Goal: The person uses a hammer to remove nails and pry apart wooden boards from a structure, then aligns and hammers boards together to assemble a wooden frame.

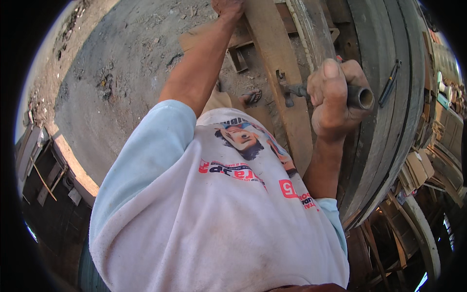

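My right hand (335,95) is closed around the tubular handle of a hammer (360,97), whose open pipe end points right. The dark hammer head (289,95) is at a long wooden board (279,48), beside a small notch in it. Whether the head touches the wood, I cannot tell. My left hand (228,7) is at the far end of the board, by its left edge. The top of the picture cuts it off, so its fingers and grip are hidden.
Grey planks (384,146) form a surface on the right, with a slim dark-handled tool (389,83) on it. A small wooden frame (237,59) lies under the board. A sandalled foot (252,97) is below. Scrap wood (416,170) is piled at far right.
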Action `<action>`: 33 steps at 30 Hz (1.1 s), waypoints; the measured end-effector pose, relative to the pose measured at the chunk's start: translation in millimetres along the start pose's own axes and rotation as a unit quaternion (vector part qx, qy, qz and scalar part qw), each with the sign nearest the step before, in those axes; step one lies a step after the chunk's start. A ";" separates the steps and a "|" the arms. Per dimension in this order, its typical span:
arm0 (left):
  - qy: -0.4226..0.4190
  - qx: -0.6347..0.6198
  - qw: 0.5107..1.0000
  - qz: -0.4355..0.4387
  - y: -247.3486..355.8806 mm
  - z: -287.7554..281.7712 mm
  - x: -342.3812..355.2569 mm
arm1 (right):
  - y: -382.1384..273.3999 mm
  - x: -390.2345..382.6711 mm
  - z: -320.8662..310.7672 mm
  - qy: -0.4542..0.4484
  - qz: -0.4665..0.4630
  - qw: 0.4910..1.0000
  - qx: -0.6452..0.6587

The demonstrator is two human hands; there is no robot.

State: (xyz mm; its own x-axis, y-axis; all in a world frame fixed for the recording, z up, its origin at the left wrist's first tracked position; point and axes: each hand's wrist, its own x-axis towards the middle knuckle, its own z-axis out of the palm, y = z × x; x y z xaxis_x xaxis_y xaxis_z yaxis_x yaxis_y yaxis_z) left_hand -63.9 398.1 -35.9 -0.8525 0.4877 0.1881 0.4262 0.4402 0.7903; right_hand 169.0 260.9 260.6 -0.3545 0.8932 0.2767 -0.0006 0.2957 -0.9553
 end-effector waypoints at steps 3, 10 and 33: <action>-0.038 0.001 0.998 -0.058 -8.2 -20.8 -15.0 | -17.2 -30.1 -11.0 0.003 0.016 0.999 -0.044; 0.044 -0.010 0.997 0.057 5.9 -17.0 -1.1 | -1.6 -48.9 -53.6 -0.005 -0.034 0.994 0.100; 0.016 -0.026 0.992 0.125 -3.0 2.5 -17.8 | -14.5 -70.2 -56.3 0.175 -0.033 0.984 0.011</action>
State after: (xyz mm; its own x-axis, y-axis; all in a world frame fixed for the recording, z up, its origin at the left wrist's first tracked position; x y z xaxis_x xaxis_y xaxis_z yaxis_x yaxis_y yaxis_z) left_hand -49.2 390.0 -43.1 -0.7314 0.5525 0.3998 0.6102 0.2683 0.7454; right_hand 246.6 213.0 261.0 -0.0090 0.9357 0.3528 -0.0337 0.3523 -0.9353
